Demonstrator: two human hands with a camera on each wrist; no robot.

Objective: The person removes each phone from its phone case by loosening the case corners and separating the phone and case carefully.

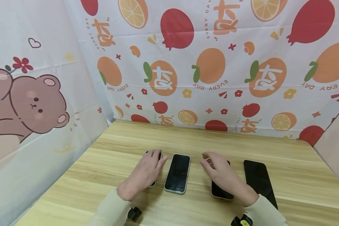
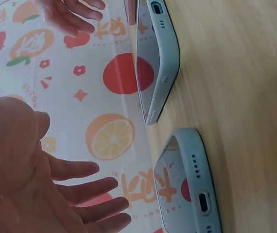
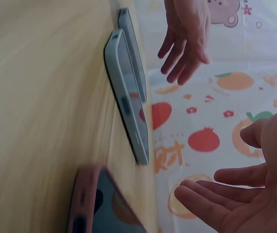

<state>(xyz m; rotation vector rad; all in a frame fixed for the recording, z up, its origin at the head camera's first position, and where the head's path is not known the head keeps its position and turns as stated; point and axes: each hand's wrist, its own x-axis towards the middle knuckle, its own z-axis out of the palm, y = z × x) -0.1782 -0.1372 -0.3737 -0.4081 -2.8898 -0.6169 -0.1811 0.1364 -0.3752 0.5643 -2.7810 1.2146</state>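
Four phones lie screen up in a row, so several are near the hands. My left hand [image 1: 146,171] hovers over the leftmost phone [image 2: 199,179], which has a pale blue-green case, and hides most of it in the head view. Just to its right is a second phone [image 1: 177,173] in a similar pale case. Above a phone in a pinkish case [image 1: 221,192] is my right hand [image 1: 223,172], covering its upper part. Both wrist views show gaps between hands and phones. The fingers are relaxed, slightly bent, and hold nothing. A larger black device [image 1: 259,179] lies at the far right, partly behind the right forearm.
The phones rest on a light wood-grain table [image 1: 101,175]. A fruit-print cloth [image 1: 183,69] hangs behind its back edge, and a bear-print cloth [image 1: 82,103] hangs along the left. Dark wrist devices [image 1: 134,214] sit by the sleeves.
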